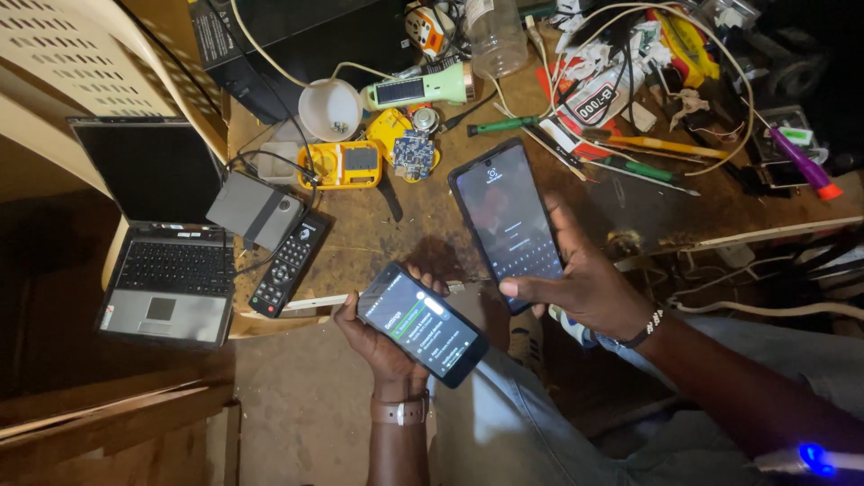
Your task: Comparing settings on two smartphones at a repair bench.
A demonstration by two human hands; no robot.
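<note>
With 2 phones up over the bench edge, the small smartphone (421, 324) cupped in my left hand (382, 346) and the large smartphone (507, 220) pinched by my right hand (589, 288), I judge either could slip to the floor.

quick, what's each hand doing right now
Left hand: closed around a small phone, screen lit.
Right hand: closed on a larger phone, thumb on its edge.

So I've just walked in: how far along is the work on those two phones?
Both are on. The left hand holds the smaller phone showing a menu list; the right hand holds the larger phone at a keyboard screen. The screwdrivers lie untouched on the bench.
</note>
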